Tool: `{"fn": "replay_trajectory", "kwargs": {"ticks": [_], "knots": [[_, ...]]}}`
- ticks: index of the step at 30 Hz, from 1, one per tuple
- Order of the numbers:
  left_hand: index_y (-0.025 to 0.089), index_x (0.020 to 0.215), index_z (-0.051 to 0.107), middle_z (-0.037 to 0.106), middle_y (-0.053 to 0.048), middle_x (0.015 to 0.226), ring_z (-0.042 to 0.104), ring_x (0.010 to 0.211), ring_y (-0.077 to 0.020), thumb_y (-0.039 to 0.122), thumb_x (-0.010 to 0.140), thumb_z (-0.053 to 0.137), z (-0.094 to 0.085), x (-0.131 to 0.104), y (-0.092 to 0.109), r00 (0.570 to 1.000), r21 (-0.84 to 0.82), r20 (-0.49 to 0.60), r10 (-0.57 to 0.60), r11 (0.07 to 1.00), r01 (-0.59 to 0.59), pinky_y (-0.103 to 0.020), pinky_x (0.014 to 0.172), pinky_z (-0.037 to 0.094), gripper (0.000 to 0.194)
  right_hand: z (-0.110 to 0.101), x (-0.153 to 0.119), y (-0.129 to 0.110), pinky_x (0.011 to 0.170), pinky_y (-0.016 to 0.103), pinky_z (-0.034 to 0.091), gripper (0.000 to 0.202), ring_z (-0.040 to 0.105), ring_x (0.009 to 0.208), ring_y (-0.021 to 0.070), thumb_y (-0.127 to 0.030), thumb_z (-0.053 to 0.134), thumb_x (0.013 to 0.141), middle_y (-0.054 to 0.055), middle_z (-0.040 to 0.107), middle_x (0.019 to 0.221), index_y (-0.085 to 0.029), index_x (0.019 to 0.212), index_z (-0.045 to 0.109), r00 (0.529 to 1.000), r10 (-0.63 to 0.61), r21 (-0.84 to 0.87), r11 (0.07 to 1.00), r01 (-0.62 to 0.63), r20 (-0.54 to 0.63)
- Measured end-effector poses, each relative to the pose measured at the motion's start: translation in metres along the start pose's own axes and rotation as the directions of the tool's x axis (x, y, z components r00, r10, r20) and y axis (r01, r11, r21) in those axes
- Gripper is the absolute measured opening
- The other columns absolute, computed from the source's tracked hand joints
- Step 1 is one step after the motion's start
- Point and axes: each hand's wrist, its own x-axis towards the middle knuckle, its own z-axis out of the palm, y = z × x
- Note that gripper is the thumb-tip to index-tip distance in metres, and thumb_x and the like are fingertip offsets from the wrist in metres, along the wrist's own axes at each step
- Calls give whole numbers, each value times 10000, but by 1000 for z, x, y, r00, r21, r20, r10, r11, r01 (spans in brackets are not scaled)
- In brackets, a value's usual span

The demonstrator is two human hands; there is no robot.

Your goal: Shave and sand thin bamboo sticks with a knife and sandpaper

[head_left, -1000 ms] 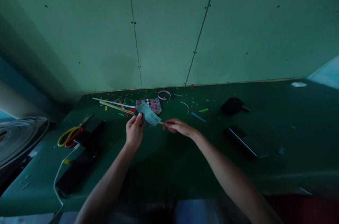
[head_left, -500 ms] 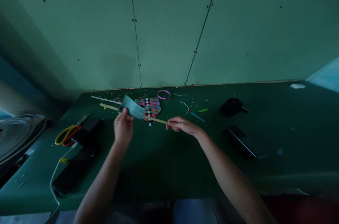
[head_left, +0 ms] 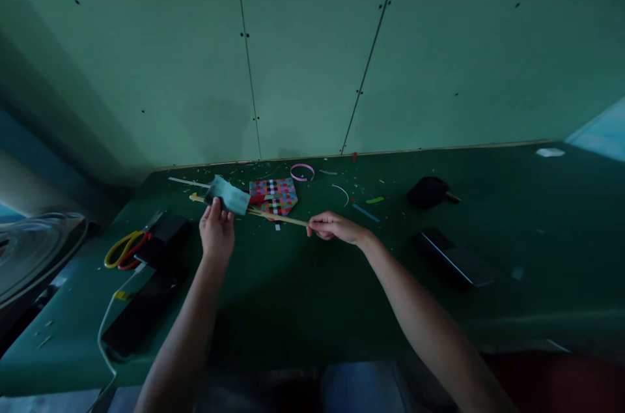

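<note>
Leftward along the stick (head_left: pixel 287 219) our left hand (head_left: pixel 217 230) has moved since the earlier frames, taking the pale blue-green sheet (head_left: pixel 230 196) with it, while our right hand (head_left: pixel 331 227) has stayed nearly where it was. With the left we pinch the sheet's near edge, thumb on top and fingers curled; whether it wraps right round the stick we cannot tell. With the right we hold the stick's right end, thumb and fingers closed on it. The stick runs between our hands above the green table (head_left: pixel 342 309), its left end showing past the sheet. Just beyond it lies the multicoloured woven piece (head_left: pixel 287 193), with a purple loop (head_left: pixel 292 170) farther back. To the left lie scissors (head_left: pixel 138 234) with yellow and red handles; to the right, a dark pouch (head_left: pixel 426 193) sits far of a dark flat device (head_left: pixel 452 260).
</note>
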Motion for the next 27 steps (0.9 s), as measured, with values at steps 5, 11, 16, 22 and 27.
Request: {"fn": "replay_trajectory", "kwargs": {"ticks": [5,11,16,22,27], "knots": [[154,749,658,591,62,595,570,522,-54,268,737,922,10,-26,-32,957,117,185,-223,972,204,-184,588,493,287,1,2,1,535,288,199,318,294,553,105,-433,616,1027,-73,356,632,-142,955,723,998,-59,0,998,59,-38],[160,751,651,609,73,602,589,540,-51,200,713,924,4,-8,-15,997,39,42,-67,997,66,-181,601,483,279,0,1,2,531,294,196,314,287,545,104,-422,598,1040,-75,353,630,-142,954,712,1000,-29,24,999,30,-5],[164,813,683,653,57,678,626,599,-51,266,750,911,1,-11,-17,992,24,74,-97,995,96,-172,634,496,257,0,4,4,525,290,193,298,277,539,104,-410,594,1040,-79,345,625,-144,955,700,1000,-26,35,999,26,9],[146,782,698,629,51,644,597,568,-59,231,701,939,9,-30,-41,968,92,176,-177,982,162,-189,609,488,268,1,3,5,519,285,186,298,273,537,101,-410,601,1034,-82,325,618,-148,925,694,998,-60,54,997,60,-1],[163,749,643,588,74,602,576,543,-47,208,777,880,-1,3,-2,999,-27,26,-19,999,19,-173,582,469,242,1,1,2,515,283,198,300,270,528,96,-404,592,1046,-85,342,624,-140,955,700,999,-25,42,999,24,35]]}}
